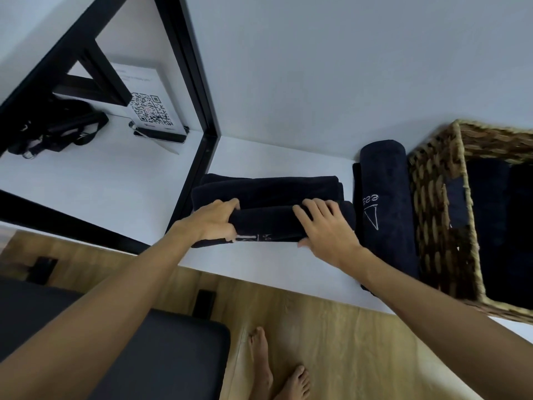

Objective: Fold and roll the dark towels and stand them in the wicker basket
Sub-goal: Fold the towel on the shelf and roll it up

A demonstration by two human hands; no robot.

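**White shelf, dark towels, two hands at work**

A white shelf [121, 180] is running along a pale wall [317, 59], with a wooden floor [331, 336] showing below its front edge and the person's bare feet [277, 370] standing on it. A black metal frame [187, 67] is cutting across the left part of the shelf. Behind the frame, a card with a square code [151, 111] is standing upright, and a black bag [52, 128] is lying beside it. A dark cushioned seat [115, 342] is sitting at the lower left.

Just right of the frame, a dark towel [274, 217] is lying on the shelf, partly rolled, its roll facing the person and the flat folded part stretching back toward the wall. The left hand [213, 220] is gripping the left end of the roll, fingers curled over the top and thumb below. The right hand [323, 226] is pressing down on the right end with fingers spread over the top of the roll.

Just beside the right hand, a finished rolled towel [383, 197] with pale stitching is lying on the shelf, touching the side of the wicker basket [432, 203]. The basket is sitting at the right end of the shelf, and more dark towels [496, 226] are resting inside it; whether they are rolled is hard to tell.
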